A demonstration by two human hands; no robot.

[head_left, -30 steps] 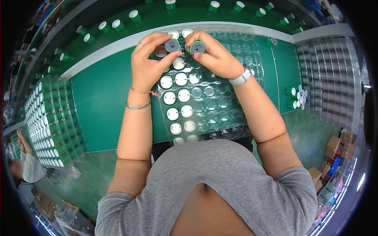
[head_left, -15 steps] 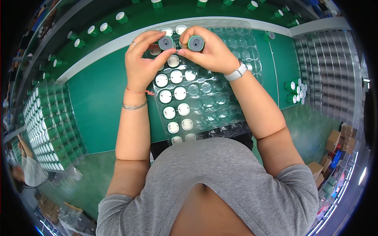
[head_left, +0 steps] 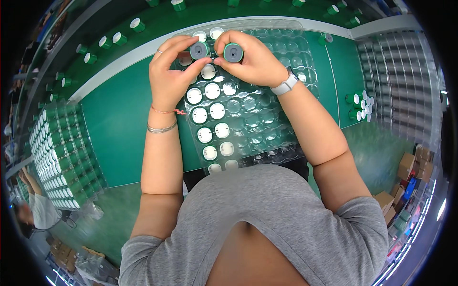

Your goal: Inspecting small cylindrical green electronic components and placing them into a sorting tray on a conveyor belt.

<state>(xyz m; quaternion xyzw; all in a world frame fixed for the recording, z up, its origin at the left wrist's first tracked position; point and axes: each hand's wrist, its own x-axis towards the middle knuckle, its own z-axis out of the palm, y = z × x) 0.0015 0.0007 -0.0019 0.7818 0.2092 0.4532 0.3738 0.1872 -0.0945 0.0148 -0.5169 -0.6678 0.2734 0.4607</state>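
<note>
My left hand (head_left: 172, 66) grips a short green cylinder (head_left: 199, 50) between thumb and fingers, its dark grey end with a small central opening facing me. A second, similar green cylinder (head_left: 233, 53) is held by my right hand (head_left: 253, 59), also grey end toward me. The two cylinders are side by side with a small gap, above the far part of a clear plastic tray (head_left: 267, 121) with round pockets. White-topped pieces (head_left: 212, 90) fill pockets on the tray's left side; several pockets further right hold none.
Green-and-white cylinders (head_left: 137, 25) stand spaced out on a green strip past the pale rail (head_left: 129, 57). A stack of filled trays (head_left: 71, 157) is at left, a cluster of cylinders (head_left: 355, 114) at right, beside upright clear trays (head_left: 400, 86). Another person (head_left: 43, 209) is at far left.
Both hands have shifted slightly left, still holding their cylinders. The cylinders on the strip beyond the rail have moved leftward.
</note>
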